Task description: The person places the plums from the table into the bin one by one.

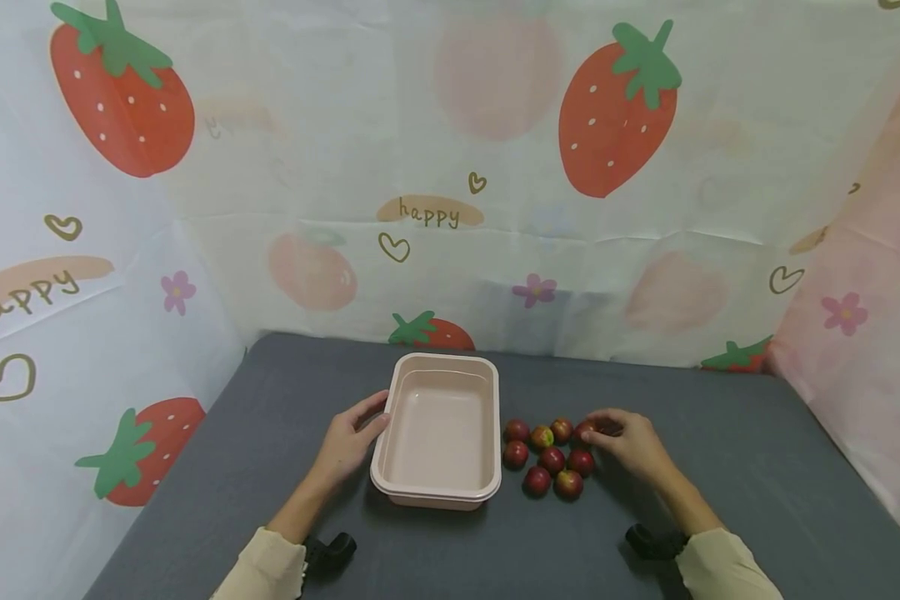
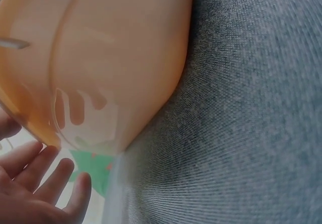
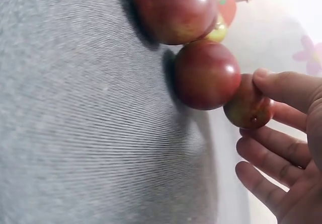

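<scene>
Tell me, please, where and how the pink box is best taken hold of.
Probably best by the rim, midway along both long sides, coming from left and right. The box stands upright, open side up, and its rim juts out beyond the base, so it could be hooked from below. On the right, the nearby red fruits leave less room.

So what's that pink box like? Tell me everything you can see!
The box is pale pinkish-beige and looks like smooth, slightly shiny plastic. It's a deep rectangle with rounded corners and a rim all the way round. It stands upright on the grey tabletop, open on top, with nothing showing inside. The left hand touches its left rim.
</scene>
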The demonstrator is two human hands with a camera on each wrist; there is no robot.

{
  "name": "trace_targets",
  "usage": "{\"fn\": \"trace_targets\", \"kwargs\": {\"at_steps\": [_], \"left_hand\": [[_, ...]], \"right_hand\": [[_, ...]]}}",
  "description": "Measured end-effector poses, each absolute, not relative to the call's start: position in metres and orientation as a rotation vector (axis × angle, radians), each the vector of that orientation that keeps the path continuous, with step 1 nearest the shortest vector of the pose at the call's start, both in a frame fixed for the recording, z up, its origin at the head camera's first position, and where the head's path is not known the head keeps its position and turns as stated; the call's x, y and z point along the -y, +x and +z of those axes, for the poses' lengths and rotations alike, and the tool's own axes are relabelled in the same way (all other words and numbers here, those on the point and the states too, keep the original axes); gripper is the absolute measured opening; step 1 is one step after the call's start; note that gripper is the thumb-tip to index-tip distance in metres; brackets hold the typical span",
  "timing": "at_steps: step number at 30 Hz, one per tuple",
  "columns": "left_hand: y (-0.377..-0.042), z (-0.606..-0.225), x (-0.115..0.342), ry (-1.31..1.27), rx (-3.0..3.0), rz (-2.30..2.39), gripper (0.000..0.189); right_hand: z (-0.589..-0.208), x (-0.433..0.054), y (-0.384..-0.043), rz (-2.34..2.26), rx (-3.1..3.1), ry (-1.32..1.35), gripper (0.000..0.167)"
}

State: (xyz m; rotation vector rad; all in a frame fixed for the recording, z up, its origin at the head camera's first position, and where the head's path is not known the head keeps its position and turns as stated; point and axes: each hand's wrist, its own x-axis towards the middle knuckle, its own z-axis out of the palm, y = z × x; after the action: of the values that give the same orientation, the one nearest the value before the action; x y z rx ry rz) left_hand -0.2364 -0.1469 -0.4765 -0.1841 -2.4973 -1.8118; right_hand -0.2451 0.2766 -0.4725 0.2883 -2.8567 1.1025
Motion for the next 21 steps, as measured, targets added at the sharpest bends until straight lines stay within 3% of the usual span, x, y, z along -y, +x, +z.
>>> {"fn": "trace_targets", "kwargs": {"at_steps": [11, 21], "left_hand": [[-0.235, -0.477, 0.145, -0.160, 2.469, -1.819, 0.045], [-0.236, -0.476, 0.143, -0.149, 2.470, -1.806, 0.044]], "right_hand": [[-0.450, -0.273, -0.250, 1.067, 2.802, 0.390, 0.038], [-0.434, -0.259, -0.259, 1.038, 2.786, 0.498, 0.028]]}}
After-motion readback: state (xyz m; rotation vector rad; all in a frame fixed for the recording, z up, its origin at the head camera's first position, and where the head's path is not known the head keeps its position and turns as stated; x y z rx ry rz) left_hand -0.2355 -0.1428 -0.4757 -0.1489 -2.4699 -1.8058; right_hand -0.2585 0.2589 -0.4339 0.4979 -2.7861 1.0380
